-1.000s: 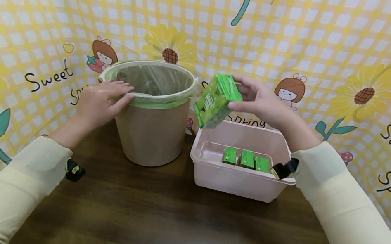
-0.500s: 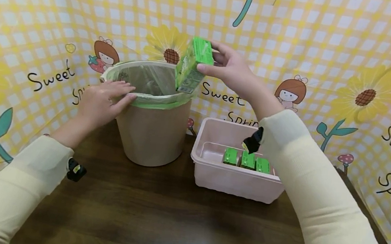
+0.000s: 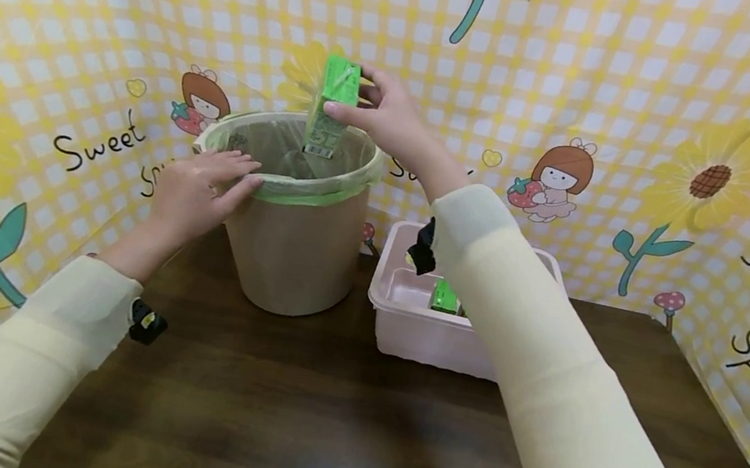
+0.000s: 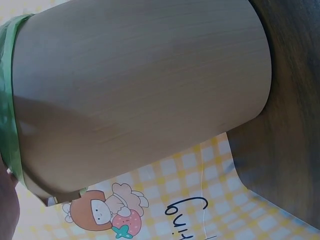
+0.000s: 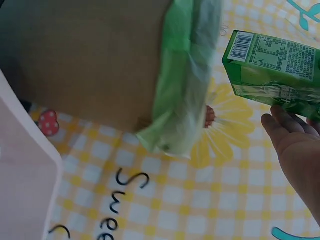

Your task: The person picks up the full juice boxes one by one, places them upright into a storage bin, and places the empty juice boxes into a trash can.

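Observation:
My right hand (image 3: 395, 117) pinches a green drink carton (image 3: 341, 84) between thumb and fingers, over the mouth of a beige trash bin (image 3: 292, 258). The carton is tilted, its lower end overlapping the bin's opening in the head view. A barcode and printed text show on it in the right wrist view, where the fingers (image 5: 287, 122) lie against one side. A clear liner with a green band (image 3: 311, 199) is folded over the bin's rim. My left hand (image 3: 197, 189) rests on the left of that rim with fingers extended, only its edge showing in the left wrist view.
A pale pink tub (image 3: 428, 341) stands right of the bin. Inside it a green carton (image 3: 444, 296) shows, the rest hidden behind my right sleeve (image 3: 522, 311). Both containers stand on a dark wooden table (image 3: 292, 414), with a yellow checked cloth (image 3: 630, 54) behind.
My right hand has carried the green drink carton leftward from above the pink tub to above the bin. The left hand has stayed on the rim. The right sleeve now covers most cartons.

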The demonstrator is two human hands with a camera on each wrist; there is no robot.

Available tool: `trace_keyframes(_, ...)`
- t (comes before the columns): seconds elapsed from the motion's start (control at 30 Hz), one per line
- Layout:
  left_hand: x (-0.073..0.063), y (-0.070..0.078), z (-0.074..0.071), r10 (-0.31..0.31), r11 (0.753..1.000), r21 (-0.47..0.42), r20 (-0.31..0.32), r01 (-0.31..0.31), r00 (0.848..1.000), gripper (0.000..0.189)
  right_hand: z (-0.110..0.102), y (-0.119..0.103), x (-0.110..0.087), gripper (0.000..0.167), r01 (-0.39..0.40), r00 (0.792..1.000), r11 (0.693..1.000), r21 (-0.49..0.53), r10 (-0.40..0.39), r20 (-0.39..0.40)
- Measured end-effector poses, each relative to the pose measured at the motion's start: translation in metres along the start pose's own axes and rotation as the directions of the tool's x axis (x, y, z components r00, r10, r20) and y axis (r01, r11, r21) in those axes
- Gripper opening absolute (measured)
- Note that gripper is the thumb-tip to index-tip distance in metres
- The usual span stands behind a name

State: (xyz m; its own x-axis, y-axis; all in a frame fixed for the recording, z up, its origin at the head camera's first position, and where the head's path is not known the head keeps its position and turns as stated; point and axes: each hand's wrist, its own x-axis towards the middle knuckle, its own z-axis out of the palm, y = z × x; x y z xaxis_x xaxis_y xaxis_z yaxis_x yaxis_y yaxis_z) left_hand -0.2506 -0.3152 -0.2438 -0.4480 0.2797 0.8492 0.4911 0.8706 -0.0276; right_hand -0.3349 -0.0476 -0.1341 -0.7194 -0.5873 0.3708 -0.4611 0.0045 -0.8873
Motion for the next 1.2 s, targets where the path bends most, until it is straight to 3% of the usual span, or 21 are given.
trace_keyframes(0.23,0.001,-0.002,0.000,0.003,1.000,-0.009,0.012,-0.003,1.000,0.025,0.015,0.012,0.007,0.082,-0.048,0.998,0.997,-0.059,0.046,-0.033)
trace_keyframes(0.47,0.001,-0.004,0.000,0.006,1.000,-0.003,0.012,-0.006,1.000,0.026,0.024,0.025,0.012,0.080,-0.052,0.999,0.997,-0.049,0.052,-0.013)
trace_keyframes(0.63,0.000,-0.004,0.001,0.017,1.000,0.001,0.012,-0.018,1.000,0.026,0.028,0.036,0.014,0.074,-0.068,0.998,0.989,-0.132,0.067,-0.010)
trace_keyframes(0.9,-0.001,-0.004,0.001,0.013,1.000,0.008,0.006,-0.013,1.000,0.026,0.036,0.043,0.014,0.077,-0.084,0.996,0.958,-0.276,0.079,-0.030)
trace_keyframes(1.2,-0.001,-0.004,0.001,0.017,1.000,0.013,0.009,-0.017,1.000,0.027,0.039,0.046,0.013,0.081,-0.100,0.995,0.947,-0.304,0.101,-0.013)
